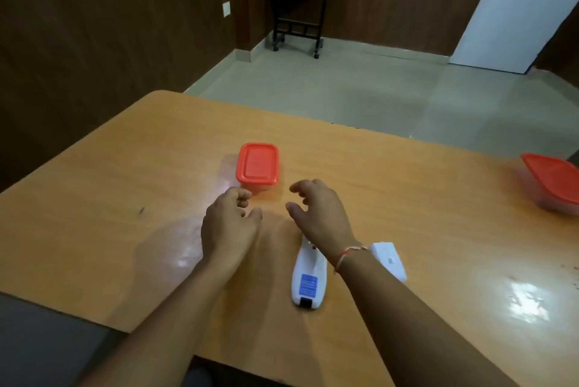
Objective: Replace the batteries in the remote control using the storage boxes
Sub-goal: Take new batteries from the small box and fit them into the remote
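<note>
Just beyond my left hand (230, 223), fingers loosely curled and holding nothing, sits the near storage box (257, 167), red lid on. My right hand (319, 214) hovers spread wide, empty. Under its wrist lies the remote control (308, 280), back up; its battery cover (388, 259) beside. Far right: second storage box (553, 186).

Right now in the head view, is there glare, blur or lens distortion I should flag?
Head view: bright glare patches on the table at right and beside the left hand; wide-angle lens bends the table edges; overall soft, the label on the remote control unreadable; the right box is cut by the frame.
</note>
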